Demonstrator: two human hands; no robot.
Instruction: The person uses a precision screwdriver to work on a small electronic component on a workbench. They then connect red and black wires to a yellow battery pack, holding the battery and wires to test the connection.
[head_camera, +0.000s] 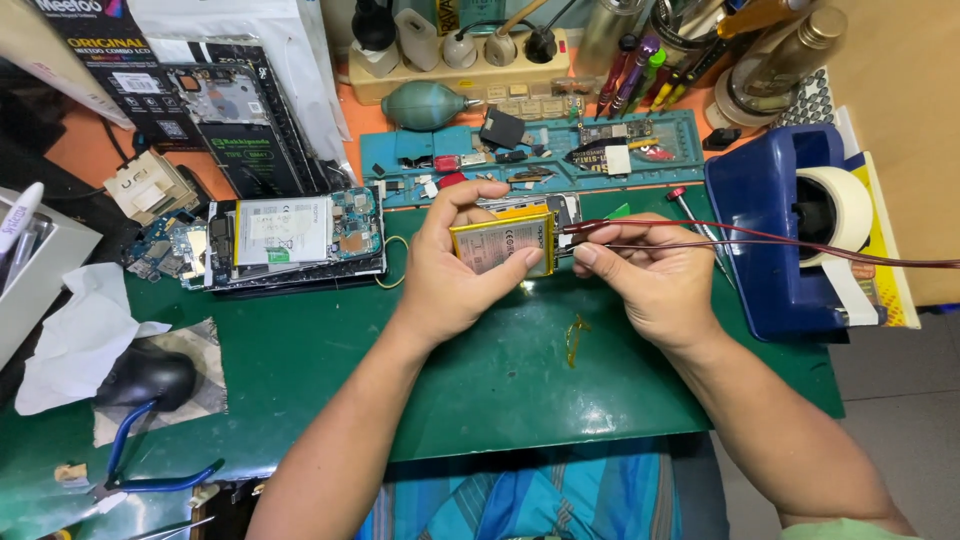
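- While your left hand (455, 262) gripped the phone battery (502, 243), its thumb lay pressed on the lower right corner of the pack and the other fingers curled round the far edge; the pack was held just above the green mat (480, 370), near its far side.
- Your right hand (650, 275) sat just right of the battery, thumb and forefinger pinched together on a strip of amber adhesive tape (760, 240); the remaining fingers were folded under, partly hidden.
- That tape ran from the right edge of the battery out to the right, crossing in front of the blue tape dispenser (770, 235) and leaving the frame.
- Whether the strip's end already touched the battery could not be told; the fingers covered the junction.
- A white roll of masking tape (835, 205) was seated in the dispenser, well right of the battery.
- An opened phone (290, 240), with a second white-labelled cell in it, lay left of the battery on the mat, apart from your left hand.
- A teal parts tray (560, 150) with small components lay just behind the battery; a dust blower (425, 105) and a beige power strip (460, 70) sat further behind.
- A scrap of yellowish tape (575, 338) lay on the mat, near and in front of the battery.
- Blue-handled pliers (150, 455) lay well to the front left of the battery.
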